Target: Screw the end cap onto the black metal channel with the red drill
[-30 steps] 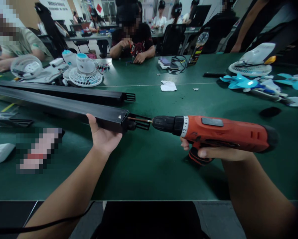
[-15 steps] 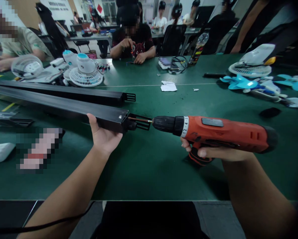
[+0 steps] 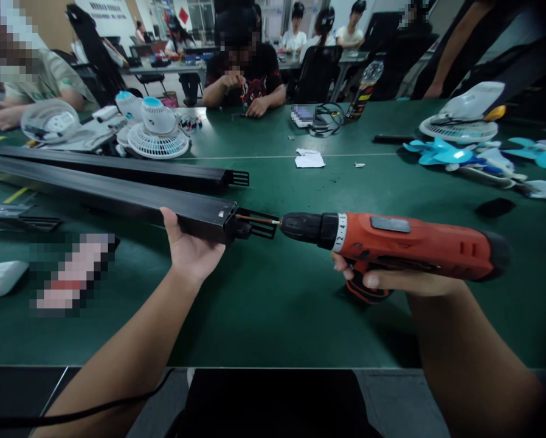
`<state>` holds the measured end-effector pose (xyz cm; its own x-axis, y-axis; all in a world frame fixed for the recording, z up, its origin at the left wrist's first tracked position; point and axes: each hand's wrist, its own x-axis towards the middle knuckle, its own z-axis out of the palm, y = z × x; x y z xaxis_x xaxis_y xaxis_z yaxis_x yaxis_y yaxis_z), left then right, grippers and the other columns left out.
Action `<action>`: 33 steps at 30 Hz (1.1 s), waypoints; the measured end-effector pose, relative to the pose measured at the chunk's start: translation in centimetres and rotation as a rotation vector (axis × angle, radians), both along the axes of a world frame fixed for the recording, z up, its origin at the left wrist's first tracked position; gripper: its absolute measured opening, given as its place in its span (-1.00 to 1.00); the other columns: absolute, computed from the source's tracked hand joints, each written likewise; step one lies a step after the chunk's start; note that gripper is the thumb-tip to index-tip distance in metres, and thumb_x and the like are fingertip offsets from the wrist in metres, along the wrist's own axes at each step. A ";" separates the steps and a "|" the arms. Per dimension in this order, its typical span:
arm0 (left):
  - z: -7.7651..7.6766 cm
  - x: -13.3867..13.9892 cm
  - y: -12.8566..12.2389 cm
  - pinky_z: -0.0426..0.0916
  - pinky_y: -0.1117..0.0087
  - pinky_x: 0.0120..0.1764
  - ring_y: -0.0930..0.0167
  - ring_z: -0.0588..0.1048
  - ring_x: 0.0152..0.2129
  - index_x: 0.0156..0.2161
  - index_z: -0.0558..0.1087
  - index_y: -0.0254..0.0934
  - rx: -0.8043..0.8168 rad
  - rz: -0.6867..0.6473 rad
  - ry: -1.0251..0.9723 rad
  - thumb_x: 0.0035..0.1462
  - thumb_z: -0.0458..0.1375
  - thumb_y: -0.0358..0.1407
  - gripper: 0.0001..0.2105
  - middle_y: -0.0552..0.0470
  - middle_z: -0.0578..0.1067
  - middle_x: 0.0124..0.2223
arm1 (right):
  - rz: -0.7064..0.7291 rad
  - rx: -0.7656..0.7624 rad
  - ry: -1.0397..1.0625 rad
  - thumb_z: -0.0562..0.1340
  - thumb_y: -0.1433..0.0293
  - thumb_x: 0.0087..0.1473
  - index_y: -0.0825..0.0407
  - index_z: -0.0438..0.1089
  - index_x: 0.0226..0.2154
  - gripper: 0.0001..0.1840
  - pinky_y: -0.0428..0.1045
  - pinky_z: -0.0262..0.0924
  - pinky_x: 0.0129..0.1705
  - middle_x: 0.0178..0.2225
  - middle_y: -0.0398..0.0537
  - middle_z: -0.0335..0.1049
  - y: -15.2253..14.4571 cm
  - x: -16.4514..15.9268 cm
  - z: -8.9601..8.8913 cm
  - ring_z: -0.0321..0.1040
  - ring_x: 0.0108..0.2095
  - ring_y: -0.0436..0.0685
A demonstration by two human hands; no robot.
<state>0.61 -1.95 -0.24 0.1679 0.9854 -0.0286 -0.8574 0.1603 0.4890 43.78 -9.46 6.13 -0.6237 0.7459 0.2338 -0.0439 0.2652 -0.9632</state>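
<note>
My left hand (image 3: 194, 249) is wrapped from below around the near end of a long black rectangular housing (image 3: 163, 204), thumb up along its side. A slotted black bracket (image 3: 264, 226) and a small black knob (image 3: 242, 230) stick out of that end. My right hand (image 3: 391, 281) grips a red cordless drill (image 3: 419, 240) by its handle, partly hidden under the body. From the drill's black chuck (image 3: 300, 226) a long thin bit (image 3: 257, 219) reaches left to the housing's end face. Where exactly its tip meets the housing I cannot make out.
Behind lies a second black housing (image 3: 200, 175). A phone (image 3: 76, 274) and a white part (image 3: 2, 280) are at left. Fan parts (image 3: 158, 137) stand at the back left, blue fan blades (image 3: 439, 151) at right. A bottle (image 3: 365, 91) stands farther back; a person (image 3: 243, 73) sits opposite.
</note>
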 end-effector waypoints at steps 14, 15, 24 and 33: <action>0.7 1.2 -0.6 0.81 0.06 0.34 -0.10 0.65 0.61 0.61 0.59 -0.08 -0.009 0.077 0.086 0.49 0.38 0.54 -0.07 -0.17 0.80 0.44 | 0.049 -0.076 -0.016 0.63 0.21 0.61 -0.11 0.81 0.21 -0.75 -0.12 0.56 -0.45 -0.28 -0.10 0.69 -0.2 -0.2 0.0 0.60 -0.45 0.05; 0.7 1.3 -0.6 0.81 0.07 0.35 -0.11 0.63 0.62 0.60 0.60 -0.09 -0.005 0.091 0.102 0.48 0.39 0.55 -0.06 -0.17 0.80 0.45 | 0.054 -0.088 -0.014 0.63 0.21 0.61 -0.12 0.81 0.21 -0.76 -0.13 0.54 -0.45 -0.28 -0.11 0.68 -0.2 -0.3 0.1 0.60 -0.45 0.04; 0.8 1.4 -0.8 0.76 -0.02 0.43 -0.15 0.62 0.62 0.64 0.57 -0.06 -0.014 0.089 0.087 0.41 0.50 0.49 -0.03 -0.17 0.81 0.44 | 0.041 -0.096 0.005 0.65 0.20 0.59 -0.12 0.83 0.22 -0.74 -0.12 0.56 -0.45 -0.25 -0.08 0.70 -0.3 -0.3 0.2 0.61 -0.43 0.06; 0.8 0.7 -0.7 0.75 0.08 0.41 -0.01 0.68 0.56 0.73 0.47 0.02 -0.011 0.030 0.068 0.46 0.48 0.47 -0.02 -0.06 0.83 0.42 | 0.042 -0.025 0.006 0.63 0.20 0.62 -0.08 0.82 0.25 -0.71 -0.12 0.52 -0.48 -0.23 -0.05 0.71 -0.1 -0.2 0.1 0.61 -0.41 0.07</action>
